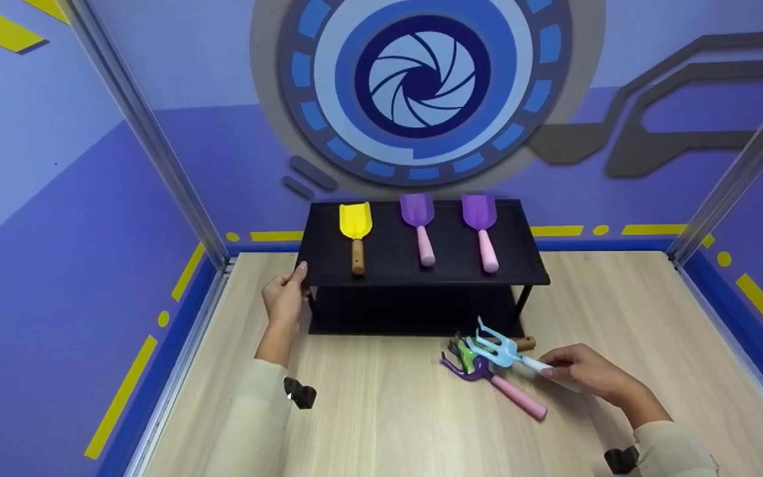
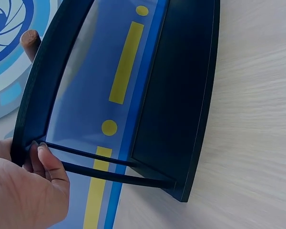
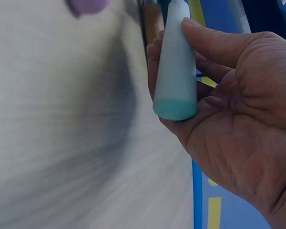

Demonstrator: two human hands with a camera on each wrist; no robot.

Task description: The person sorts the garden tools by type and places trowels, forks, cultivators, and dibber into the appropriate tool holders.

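Observation:
My left hand (image 1: 283, 298) grips the front left corner of a black two-tier shelf (image 1: 388, 266), thumb on the top board; in the left wrist view its fingers (image 2: 51, 164) curl under that corner by the thin posts. My right hand (image 1: 590, 371) holds a light blue hand fork (image 1: 504, 353) by its pale handle (image 3: 175, 71), tines pointing toward the shelf. Beneath the fork lie a purple hand fork with a pink handle (image 1: 517, 397) and a green fork (image 1: 467, 356), partly covered. A brown wooden handle (image 1: 526, 343) pokes out behind; I cannot tell which head it belongs to.
On the top board lie a yellow scoop (image 1: 356, 222) with a wooden handle and two purple scoops, one in the middle (image 1: 417, 211) and one at right (image 1: 479, 212). The shelf stands on a light wood table (image 1: 368, 411) near the blue patterned back wall (image 1: 222, 165).

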